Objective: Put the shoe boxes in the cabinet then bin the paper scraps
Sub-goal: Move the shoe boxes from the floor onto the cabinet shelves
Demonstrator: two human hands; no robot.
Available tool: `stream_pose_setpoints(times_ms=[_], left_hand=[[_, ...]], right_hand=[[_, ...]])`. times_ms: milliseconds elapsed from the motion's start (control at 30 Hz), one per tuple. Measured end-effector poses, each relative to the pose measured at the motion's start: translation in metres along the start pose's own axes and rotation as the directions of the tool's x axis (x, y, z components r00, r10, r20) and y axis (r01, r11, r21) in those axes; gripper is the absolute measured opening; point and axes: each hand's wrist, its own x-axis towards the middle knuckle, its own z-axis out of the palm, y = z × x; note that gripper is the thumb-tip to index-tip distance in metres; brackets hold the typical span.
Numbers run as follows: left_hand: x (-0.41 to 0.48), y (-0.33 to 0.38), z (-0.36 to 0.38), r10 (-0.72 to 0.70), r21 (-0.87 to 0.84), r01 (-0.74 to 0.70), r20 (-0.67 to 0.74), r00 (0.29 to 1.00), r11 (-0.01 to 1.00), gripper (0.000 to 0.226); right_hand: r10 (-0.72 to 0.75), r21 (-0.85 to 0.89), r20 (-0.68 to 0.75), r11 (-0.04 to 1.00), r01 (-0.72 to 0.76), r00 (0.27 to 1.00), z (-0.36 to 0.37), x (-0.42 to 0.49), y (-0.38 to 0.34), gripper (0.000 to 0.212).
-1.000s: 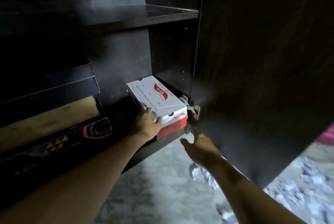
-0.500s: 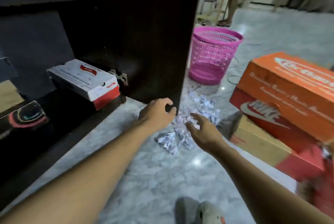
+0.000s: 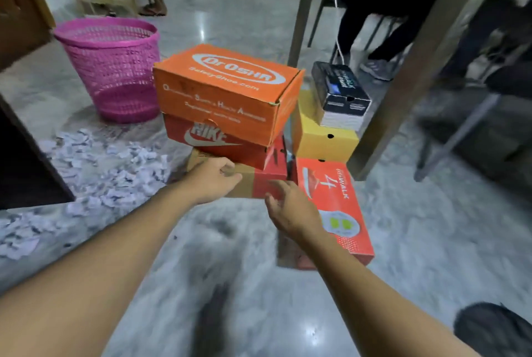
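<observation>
1. Step in hand, as I judge it: the boxes part of the job, not the scraps. Both arms reach toward the shoe boxes on the floor [image 3: 403, 241], so picking up another box looks to be the move.
2. The left hand [image 3: 213, 178] has its fingers loosely curled and grasps nothing. It sits at the near left corner of the brown box [image 3: 244, 184], the lowest of a stack of three. I cannot tell whether it touches.
3. The right hand [image 3: 290, 210] is released, fingers relaxed and palm turned inward. It is just before the same box and beside the red box [image 3: 336, 207] lying flat on the floor.
4. On the brown box sits the Nike box [image 3: 230, 145], and on top the orange box [image 3: 227, 92]. Behind the red box, a yellow box [image 3: 325, 139] carries a black box [image 3: 339, 94].
5. The three stacked boxes run left to right, long sides toward the person, short ends facing right. The red box and the black box run from near to far.
6. The next move calls for a hand on each short end. Lifting the brown box means carrying the whole stack, which may slide, so taking the orange box alone looks safer.
7. The paper scraps [image 3: 106, 166] lie spread on the floor to the left, between the dark cabinet [image 3: 26, 161] and the pink bin [image 3: 112, 69], not yet binned.
</observation>
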Motion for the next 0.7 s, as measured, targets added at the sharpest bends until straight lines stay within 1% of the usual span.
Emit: stream_pose_setpoints(times_ms=[67, 100, 167, 233, 300, 333, 367, 400, 433, 467, 500, 533, 567, 600, 633, 667, 700], left_hand=[[0.017, 0.022, 0.032, -0.003, 0.128, -0.011, 0.105, 0.994, 0.992, 0.038], [0.024, 0.031, 0.049, -0.019, 0.154, -0.007, 0.166, 0.986, 0.988, 0.042], [0.033, 0.045, 0.087, -0.048, 0.117, 0.017, 0.272, 0.961, 0.993, 0.047], [0.034, 0.052, 0.129, -0.093, 0.0, 0.099, 0.333, 0.938, 0.995, 0.03], [0.035, 0.049, 0.173, -0.128, -0.131, 0.188, 0.371, 0.92, 0.973, 0.024], [0.033, 0.048, 0.189, -0.151, -0.185, 0.233, 0.372, 0.916, 0.955, 0.019], [0.032, 0.046, 0.204, -0.164, -0.274, 0.277, 0.374, 0.913, 0.921, 0.019], [0.034, 0.042, 0.216, -0.195, -0.318, 0.315, 0.356, 0.914, 0.894, 0.027], [0.036, 0.038, 0.228, -0.211, -0.39, 0.336, 0.33, 0.92, 0.857, 0.04], [0.032, 0.039, 0.229, -0.254, -0.39, 0.351, 0.278, 0.926, 0.851, 0.046], [0.034, 0.031, 0.23, -0.283, -0.348, 0.341, 0.207, 0.936, 0.873, 0.045], [0.035, 0.023, 0.228, -0.319, -0.246, 0.347, 0.148, 0.936, 0.905, 0.045], [0.034, 0.015, 0.223, -0.323, -0.149, 0.336, 0.103, 0.941, 0.93, 0.048], [0.032, 0.007, 0.215, -0.338, -0.1, 0.351, 0.126, 0.933, 0.931, 0.05], [0.034, -0.007, 0.214, -0.343, -0.064, 0.357, 0.168, 0.924, 0.932, 0.053], [0.033, -0.015, 0.213, -0.356, -0.099, 0.384, 0.224, 0.907, 0.918, 0.059], [0.03, -0.022, 0.211, -0.344, -0.146, 0.387, 0.254, 0.904, 0.91, 0.067]], right_hand=[[0.116, -0.019, -0.023, 0.993, -0.117, 0.993, -0.009, 0.002, 0.043, 0.044], [0.184, -0.042, -0.045, 0.982, -0.186, 0.982, -0.012, 0.001, 0.064, 0.046], [0.328, -0.06, -0.096, 0.941, -0.334, 0.94, -0.014, -0.001, 0.106, 0.053], [0.468, -0.033, -0.079, 0.881, -0.472, 0.88, -0.013, -0.004, 0.142, 0.056], [0.601, 0.007, 0.04, 0.799, -0.602, 0.798, -0.009, -0.008, 0.166, 0.07], [0.634, 0.03, 0.094, 0.769, -0.639, 0.768, -0.007, -0.009, 0.174, 0.078], [0.643, 0.055, 0.119, 0.756, -0.652, 0.756, -0.004, -0.011, 0.18, 0.084], [0.638, 0.082, 0.114, 0.758, -0.647, 0.761, -0.001, -0.013, 0.184, 0.087], [0.632, 0.115, 0.09, 0.761, -0.638, 0.77, 0.001, -0.015, 0.189, 0.086], [0.631, 0.15, 0.057, 0.761, -0.631, 0.774, 0.002, -0.018, 0.192, 0.085], [0.642, 0.185, 0.027, 0.75, -0.635, 0.767, 0.0, -0.021, 0.195, 0.083], [0.658, 0.215, 0.003, 0.735, -0.643, 0.753, -0.002, -0.024, 0.198, 0.078], [0.674, 0.24, -0.007, 0.718, -0.653, 0.739, -0.003, -0.029, 0.201, 0.068], [0.684, 0.278, 0.006, 0.7, -0.658, 0.729, -0.004, -0.034, 0.203, 0.055], [0.686, 0.356, 0.031, 0.671, -0.65, 0.727, -0.004, -0.04, 0.205, 0.042], [0.677, 0.475, 0.072, 0.622, -0.622, 0.733, -0.003, -0.045, 0.205, 0.033], [0.651, 0.596, 0.137, 0.548, -0.587, 0.747, -0.001, -0.049, 0.205, 0.028]])
